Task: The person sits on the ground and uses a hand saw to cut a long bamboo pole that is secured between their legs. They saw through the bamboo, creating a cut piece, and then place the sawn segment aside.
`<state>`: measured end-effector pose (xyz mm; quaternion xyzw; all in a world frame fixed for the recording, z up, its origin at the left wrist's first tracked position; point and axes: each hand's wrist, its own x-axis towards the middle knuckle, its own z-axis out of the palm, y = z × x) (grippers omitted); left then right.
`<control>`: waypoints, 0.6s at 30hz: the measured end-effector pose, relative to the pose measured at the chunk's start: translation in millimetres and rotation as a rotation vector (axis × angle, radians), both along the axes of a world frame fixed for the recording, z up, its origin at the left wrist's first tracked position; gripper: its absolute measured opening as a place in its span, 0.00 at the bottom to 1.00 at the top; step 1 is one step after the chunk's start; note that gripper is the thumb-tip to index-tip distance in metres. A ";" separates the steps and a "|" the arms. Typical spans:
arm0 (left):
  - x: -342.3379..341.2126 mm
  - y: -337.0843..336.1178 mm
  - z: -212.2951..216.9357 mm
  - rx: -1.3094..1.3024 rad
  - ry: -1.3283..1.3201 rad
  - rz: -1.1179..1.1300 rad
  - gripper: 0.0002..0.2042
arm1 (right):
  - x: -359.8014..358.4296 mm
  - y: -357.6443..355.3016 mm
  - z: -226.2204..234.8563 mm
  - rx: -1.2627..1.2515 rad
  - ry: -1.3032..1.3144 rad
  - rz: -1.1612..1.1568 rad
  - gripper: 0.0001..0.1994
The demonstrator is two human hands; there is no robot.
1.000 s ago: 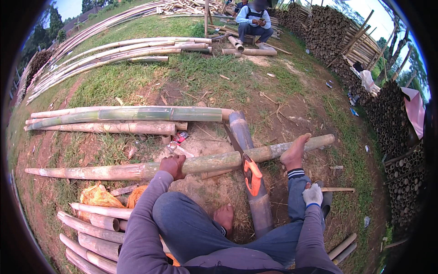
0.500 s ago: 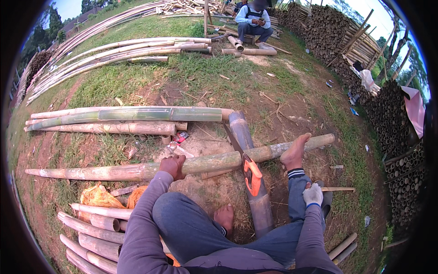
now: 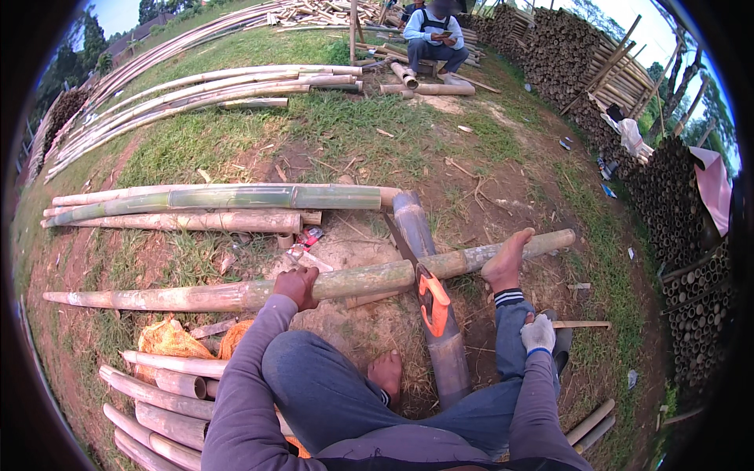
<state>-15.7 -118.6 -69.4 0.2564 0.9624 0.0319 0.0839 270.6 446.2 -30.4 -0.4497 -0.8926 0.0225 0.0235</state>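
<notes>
Hardly anything moved since the earlier frame; only the seated co-worker [image 3: 430, 30] on the far side shifted a touch. Pale bamboo pole [image 3: 353, 282] runs left to right over a darker bamboo log [image 3: 449, 361]; orange-handled saw [image 3: 438, 290] sits at it, unheld. Cut looks started, both sides still in line; depth left unclear. Left hand [image 3: 297, 288] curls its fingers over the pole; bare foot [image 3: 504, 271] rests on it farther right. Gloved right hand [image 3: 539, 334] is by the lower leg [image 3: 511, 337], fingers bunched, can't tell if gripping.

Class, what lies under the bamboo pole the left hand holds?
A greyish bamboo log crosses beneath the pole; a thinner piece peeks out on its near side. The pole hides the crossing, and the orange-handled saw covers more.
</notes>
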 end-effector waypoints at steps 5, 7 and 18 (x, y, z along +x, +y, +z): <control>-0.8 -0.9 -2.4 0.003 0.012 -0.004 0.31 | -1.2 -2.1 3.0 -0.004 -0.015 0.000 0.25; -1.3 -0.8 -3.2 0.007 0.015 -0.009 0.31 | 0.6 1.6 -1.6 0.003 -0.012 -0.004 0.25; -0.5 -1.1 -2.5 0.007 0.016 -0.004 0.34 | 2.6 9.0 -10.5 0.010 0.010 0.008 0.26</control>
